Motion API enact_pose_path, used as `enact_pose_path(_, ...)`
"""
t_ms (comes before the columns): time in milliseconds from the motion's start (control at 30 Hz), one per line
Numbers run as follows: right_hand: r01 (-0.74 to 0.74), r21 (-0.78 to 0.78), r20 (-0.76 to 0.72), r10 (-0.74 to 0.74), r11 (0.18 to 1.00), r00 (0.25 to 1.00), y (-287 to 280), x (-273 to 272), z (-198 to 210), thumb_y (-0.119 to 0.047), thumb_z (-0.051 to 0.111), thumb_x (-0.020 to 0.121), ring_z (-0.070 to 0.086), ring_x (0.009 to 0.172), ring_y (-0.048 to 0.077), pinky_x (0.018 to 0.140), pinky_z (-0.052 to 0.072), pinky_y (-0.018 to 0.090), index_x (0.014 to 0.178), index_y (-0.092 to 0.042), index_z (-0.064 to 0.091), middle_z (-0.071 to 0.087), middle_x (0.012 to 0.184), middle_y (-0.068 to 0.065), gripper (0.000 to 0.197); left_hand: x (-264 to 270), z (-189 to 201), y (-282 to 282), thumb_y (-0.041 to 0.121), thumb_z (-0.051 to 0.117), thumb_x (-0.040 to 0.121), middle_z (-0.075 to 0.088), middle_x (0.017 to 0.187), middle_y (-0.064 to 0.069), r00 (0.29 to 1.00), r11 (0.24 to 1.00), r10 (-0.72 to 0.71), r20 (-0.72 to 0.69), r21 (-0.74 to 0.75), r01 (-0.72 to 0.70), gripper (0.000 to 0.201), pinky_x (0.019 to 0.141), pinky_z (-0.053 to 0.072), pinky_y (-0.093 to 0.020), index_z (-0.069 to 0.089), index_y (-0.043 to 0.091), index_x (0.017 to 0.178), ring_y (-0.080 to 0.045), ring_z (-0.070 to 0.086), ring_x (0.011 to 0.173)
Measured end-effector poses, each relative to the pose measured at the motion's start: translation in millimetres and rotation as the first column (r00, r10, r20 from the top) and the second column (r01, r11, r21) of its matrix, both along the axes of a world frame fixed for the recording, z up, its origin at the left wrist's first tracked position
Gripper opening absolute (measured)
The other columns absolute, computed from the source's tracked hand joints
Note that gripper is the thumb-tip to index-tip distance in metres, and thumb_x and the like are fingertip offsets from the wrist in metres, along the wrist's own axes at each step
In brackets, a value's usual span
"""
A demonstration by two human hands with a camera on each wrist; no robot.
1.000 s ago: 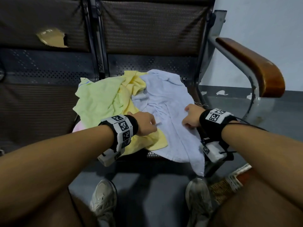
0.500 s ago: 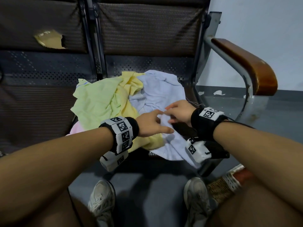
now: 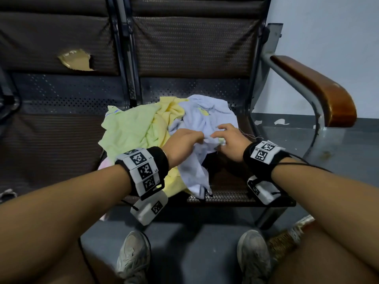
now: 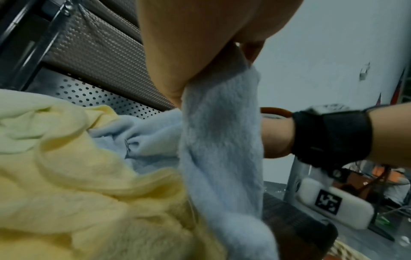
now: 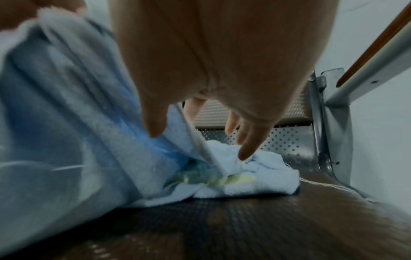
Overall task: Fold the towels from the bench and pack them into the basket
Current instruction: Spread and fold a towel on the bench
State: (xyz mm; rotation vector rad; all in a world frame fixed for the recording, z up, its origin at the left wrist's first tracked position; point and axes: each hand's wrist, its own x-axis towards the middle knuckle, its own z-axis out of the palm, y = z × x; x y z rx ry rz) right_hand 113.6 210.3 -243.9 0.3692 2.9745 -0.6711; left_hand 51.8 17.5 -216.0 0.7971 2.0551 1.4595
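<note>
A light blue towel (image 3: pixel 207 117) lies bunched on the right seat of the bench (image 3: pixel 229 193), over a yellow towel (image 3: pixel 172 111) and beside a pale green towel (image 3: pixel 131 130). My left hand (image 3: pixel 200 138) grips a gathered fold of the blue towel (image 4: pixel 220 133), which hangs down from the fist (image 4: pixel 200 52). My right hand (image 3: pixel 217 138) is close beside it with fingers spread and fairly straight; its thumb (image 5: pixel 153 126) lies against the blue towel (image 5: pixel 66 123). The woven basket (image 3: pixel 287 240) shows partly on the floor at lower right.
A pink cloth (image 3: pixel 104 162) peeks from under the pile at the seat's front edge. A wooden armrest (image 3: pixel 320 89) on a metal frame bounds the bench on the right. The left seat (image 3: pixel 51 140) has a torn backrest. My shoes (image 3: pixel 133 257) stand on the grey floor.
Both hands came together at the middle of the blue towel, which went from spread flat to bunched. My left hand took hold of its fold and my right hand's fingers spread.
</note>
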Motion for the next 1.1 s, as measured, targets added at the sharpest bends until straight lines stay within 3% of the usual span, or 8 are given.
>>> enact_pose_path(133,0.067,-0.032,-0.232,-0.073,0.997,0.970,-8.8,-6.8,14.3,-0.016,0.041,0.101,0.054,0.083,0.034,0.068,0.032,0.037,0.077,-0.016,0.050,0.058,0.081,0.009,0.027,-8.4,-13.5,-9.4,0.046,0.072,0.067,0.053,0.072,0.002,0.949,0.944,0.016,-0.315,-0.309,-0.119,0.036,0.059,0.042,-0.029,0.055,0.016,0.074,-0.016,0.049,0.067)
enact_pose_path(233,-0.021,-0.136,-0.325,-0.024,0.991,0.945,-28.2,-8.4,25.6,-0.021,0.040,0.102,0.052,0.075,0.033,0.070,0.041,0.045,0.082,-0.011,0.044,0.056,0.077,0.012,0.022,-3.9,-16.8,-12.2,0.046,0.089,0.062,0.057,0.112,0.003,0.956,0.950,0.001,-0.294,-0.298,-0.092,0.091,0.081,0.051,-0.034,0.039,0.019,0.132,-0.019,0.058,0.095)
enact_pose_path(367,-0.210,-0.140,-0.358,0.148,0.968,0.922,-44.3,-8.1,34.6,-0.041,0.054,0.091,0.057,0.074,0.025,0.071,0.046,0.042,0.091,-0.020,0.046,0.061,0.081,0.005,0.023,-5.8,-14.8,-1.6,0.030,0.059,0.093,0.068,0.096,-0.007,0.859,0.951,-0.005,-0.511,-0.268,-0.154,0.022,0.070,0.045,-0.032,0.060,0.012,0.106,-0.027,0.063,0.090)
enact_pose_path(500,-0.015,-0.240,-0.311,-0.063,0.971,0.948,-21.8,-9.7,28.4,-0.067,0.069,0.069,0.059,0.075,0.014,0.070,0.046,0.030,0.097,-0.028,0.056,0.065,0.086,-0.003,0.050,-15.4,-4.0,-2.6,0.026,0.040,0.100,0.070,0.104,-0.009,0.933,0.967,0.232,-0.275,-0.037,-0.251,0.033,0.090,0.049,-0.043,0.067,0.007,0.100,-0.029,0.062,0.098)
enact_pose_path(667,0.005,0.087,0.013,-0.007,0.996,1.000,-1.5,-11.7,4.1,-0.031,0.068,0.088,0.062,0.082,0.031,0.066,0.041,0.032,0.066,-0.018,0.054,0.061,0.076,0.006,0.029,-23.9,5.1,-11.8,0.041,0.053,0.077,0.062,0.069,-0.003,0.933,0.946,0.322,-0.158,0.099,-0.310,0.032,0.066,0.052,-0.040,0.062,0.011,0.081,-0.024,0.060,0.066)
enact_pose_path(767,0.132,-0.022,-0.080,-0.133,0.991,0.988,0.8,-11.6,5.2,-0.019,0.054,0.094,0.054,0.079,0.029,0.067,0.038,0.033,0.066,-0.018,0.049,0.057,0.076,0.008,0.028,-36.4,-1.5,-19.5,0.034,0.062,0.077,0.065,0.076,0.007,0.879,0.926,0.351,-0.322,-0.017,-0.376,0.012,0.066,0.050,-0.030,0.062,0.024,0.084,-0.015,0.061,0.072)
enact_pose_path(933,0.090,-0.320,-0.424,-0.227,0.943,0.877,-11.8,-13.9,26.2,-0.019,0.048,0.100,0.041,0.058,0.008,0.059,0.031,0.029,0.072,-0.026,0.039,0.043,0.064,-0.010,0.031,-57.4,-12.8,-27.3,0.016,0.044,0.096,0.067,0.112,-0.015,0.872,0.880,0.328,-0.364,-0.217,-0.422,0.026,0.083,0.047,-0.034,0.063,0.008,0.110,-0.036,0.061,0.104)
enact_pose_path(1100,-0.004,-0.324,-0.220,-0.071,0.946,0.973,-9.5,-1.2,23.0,-0.033,0.074,0.086,0.040,0.047,0.010,0.045,0.032,0.022,0.091,-0.024,0.056,0.048,0.055,-0.008,0.021,-73.1,-9.7,-34.3,0.001,0.035,0.090,0.060,0.107,-0.021,0.827,0.836,0.531,-0.184,-0.044,-0.547,0.028,0.084,0.045,-0.041,0.054,0.003,0.110,-0.035,0.057,0.098)
